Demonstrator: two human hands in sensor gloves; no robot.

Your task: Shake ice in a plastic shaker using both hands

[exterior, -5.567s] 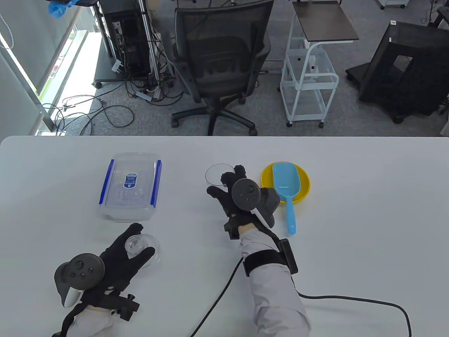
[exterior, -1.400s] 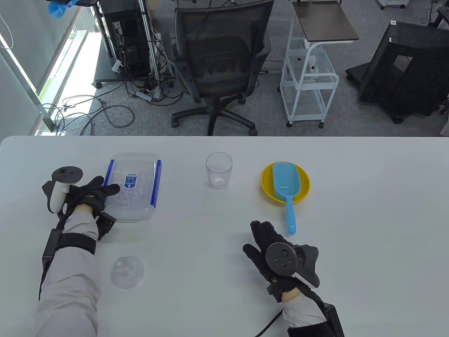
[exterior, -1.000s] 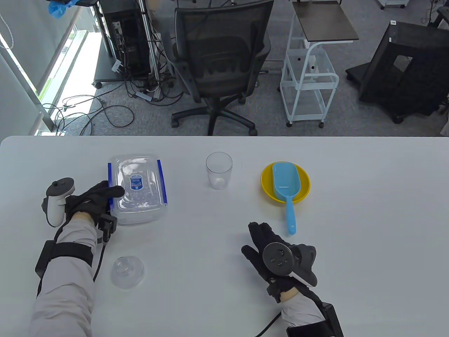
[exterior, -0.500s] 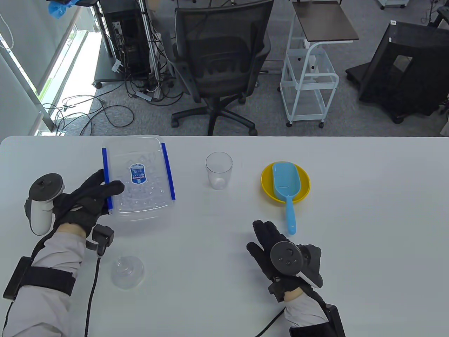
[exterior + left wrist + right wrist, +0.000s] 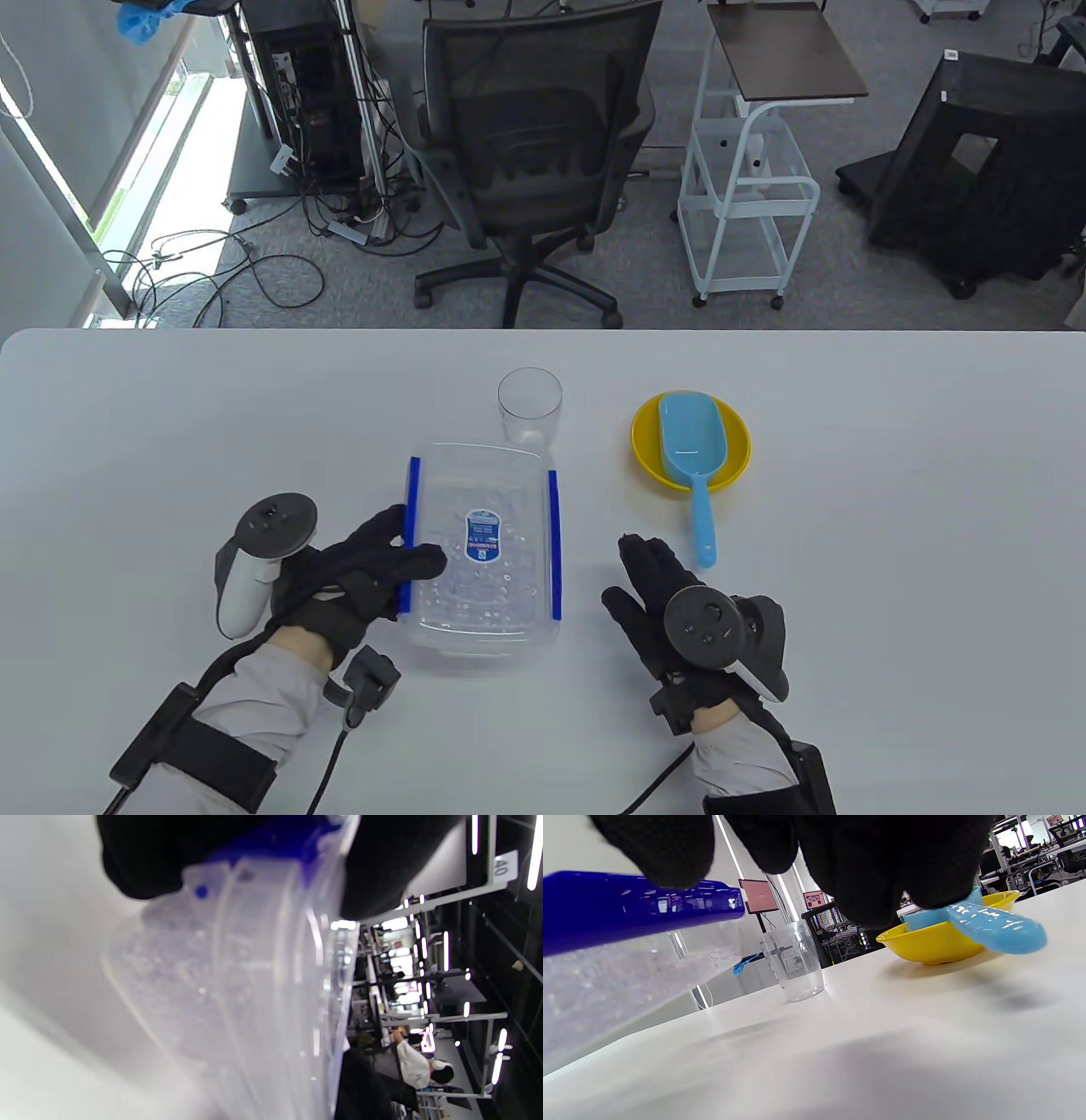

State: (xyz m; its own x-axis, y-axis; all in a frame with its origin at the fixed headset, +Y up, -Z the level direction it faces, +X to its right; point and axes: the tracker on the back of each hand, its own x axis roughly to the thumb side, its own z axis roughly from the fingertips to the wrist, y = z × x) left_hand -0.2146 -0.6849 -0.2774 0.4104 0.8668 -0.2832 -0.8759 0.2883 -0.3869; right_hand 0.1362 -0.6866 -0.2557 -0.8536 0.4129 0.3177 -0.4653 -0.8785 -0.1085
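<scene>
My left hand grips the left edge of a clear lidded ice box with blue clips, thumb on the lid, and holds it just above the table's middle. The box fills the left wrist view and shows at the left of the right wrist view, tilted. The clear shaker cup stands upright and open just behind the box; it also shows in the right wrist view. My right hand is open and empty, right of the box. The shaker's dome lid is not in view.
A yellow bowl holding a light blue scoop sits right of the cup, the scoop's handle reaching toward my right hand. Both show in the right wrist view, bowl and scoop. An office chair stands beyond the far edge.
My left hand took hold of the ice box at the far left, lifted it and carried it right and nearer, to the middle. My right hand has stayed put.
</scene>
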